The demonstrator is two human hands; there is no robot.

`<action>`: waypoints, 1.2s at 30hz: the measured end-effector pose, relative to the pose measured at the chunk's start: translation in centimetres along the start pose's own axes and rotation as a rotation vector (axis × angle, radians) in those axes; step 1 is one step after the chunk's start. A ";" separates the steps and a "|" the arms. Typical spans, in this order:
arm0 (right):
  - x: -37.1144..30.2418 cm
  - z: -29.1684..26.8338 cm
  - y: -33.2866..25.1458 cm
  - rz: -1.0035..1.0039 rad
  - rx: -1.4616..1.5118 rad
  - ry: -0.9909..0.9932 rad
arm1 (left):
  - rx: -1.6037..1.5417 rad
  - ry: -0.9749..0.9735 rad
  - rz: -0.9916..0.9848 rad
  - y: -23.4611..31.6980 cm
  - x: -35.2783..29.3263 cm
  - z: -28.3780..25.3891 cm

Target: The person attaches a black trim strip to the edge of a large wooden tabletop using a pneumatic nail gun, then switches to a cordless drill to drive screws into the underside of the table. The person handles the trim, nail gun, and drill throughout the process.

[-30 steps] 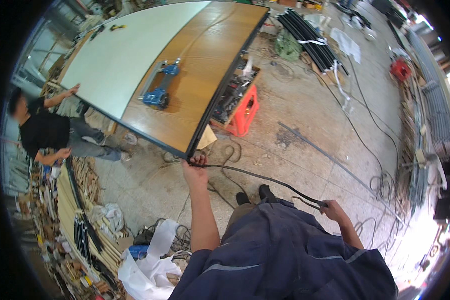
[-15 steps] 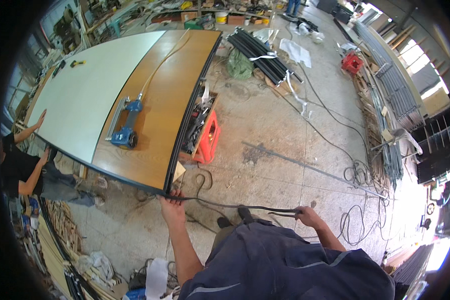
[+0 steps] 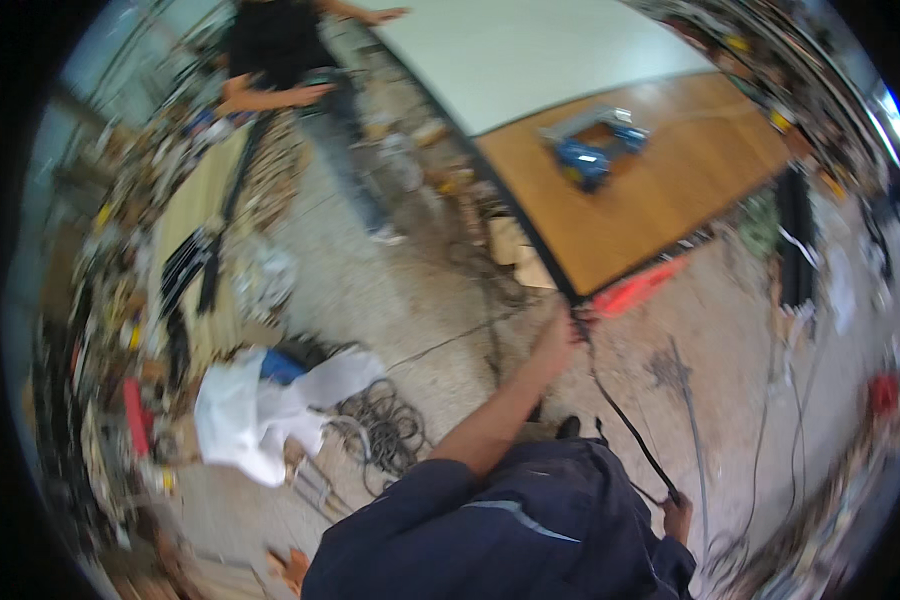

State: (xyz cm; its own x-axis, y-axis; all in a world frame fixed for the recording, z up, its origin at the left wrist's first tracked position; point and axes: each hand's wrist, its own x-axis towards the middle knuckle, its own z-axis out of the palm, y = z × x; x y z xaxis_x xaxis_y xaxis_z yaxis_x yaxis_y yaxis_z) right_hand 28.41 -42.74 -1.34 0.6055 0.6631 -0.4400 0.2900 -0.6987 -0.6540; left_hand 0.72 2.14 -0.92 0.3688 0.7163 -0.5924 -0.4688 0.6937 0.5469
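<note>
At the near corner of a large white and wood-brown panel (image 3: 660, 205), my left hand (image 3: 572, 325) is closed on a long black flexible strip (image 3: 625, 415); motion blur softens its fingers. From that corner the strip runs down to my right hand (image 3: 678, 515), which is wrapped round it close to my body. Dark edging (image 3: 515, 200) lines the panel's side. On the brown part lies a blue air-powered nailer or stapler (image 3: 585, 160), which neither hand touches.
A co-worker (image 3: 285, 60) stands at the panel's far left, one hand on or near its edge. Coiled hose (image 3: 385, 430) and white sheeting (image 3: 235, 420) lie on the floor at left. A red crate (image 3: 640, 288) sits under the panel; black bars (image 3: 796, 240) lie beyond.
My view has swung to the left, so the panel now appears further right and the left floor shows. Both hands still hold the strip. The co-worker's lower hand has come off the panel's edge.
</note>
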 end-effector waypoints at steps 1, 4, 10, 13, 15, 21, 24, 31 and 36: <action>1.3 0.1 1.9 0.007 -0.059 -0.055 | -0.014 0.005 -0.027 -0.4 0.5 -0.9; 4.3 0.0 1.3 0.086 -0.036 -0.109 | 0.067 0.048 -0.078 0.0 0.6 -0.2; 11.8 0.3 8.2 -0.163 -0.134 -0.072 | 0.152 0.112 -0.048 -0.6 0.4 -0.1; 13.3 0.8 1.4 -0.015 -0.006 -0.219 | 0.193 0.177 -0.032 0.9 -0.4 1.2; 13.6 -0.8 -3.7 0.015 -0.011 -0.383 | 0.112 0.126 -0.013 -1.2 2.2 0.1; 18.3 -0.8 -8.1 -0.197 -0.151 -0.380 | 0.146 0.173 0.143 -1.6 3.3 -0.8; 20.0 -1.8 -9.0 -0.236 -0.189 -0.451 | -0.156 0.163 0.197 -2.1 2.6 0.1; 22.6 -2.0 -10.1 -0.211 -0.357 -0.461 | -0.174 0.185 0.237 -1.4 1.2 2.7; 24.1 -1.0 -10.2 -0.199 -0.371 -0.446 | -0.169 0.217 0.286 -0.2 -0.9 4.0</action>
State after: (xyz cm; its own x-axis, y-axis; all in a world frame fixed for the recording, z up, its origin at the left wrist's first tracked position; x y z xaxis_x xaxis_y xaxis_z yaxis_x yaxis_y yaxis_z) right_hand 40.81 -19.92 -4.64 0.1679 0.7829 -0.5991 0.6529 -0.5436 -0.5275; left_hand 3.68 1.71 1.85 0.0343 0.8331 -0.5521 -0.6604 0.4335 0.6131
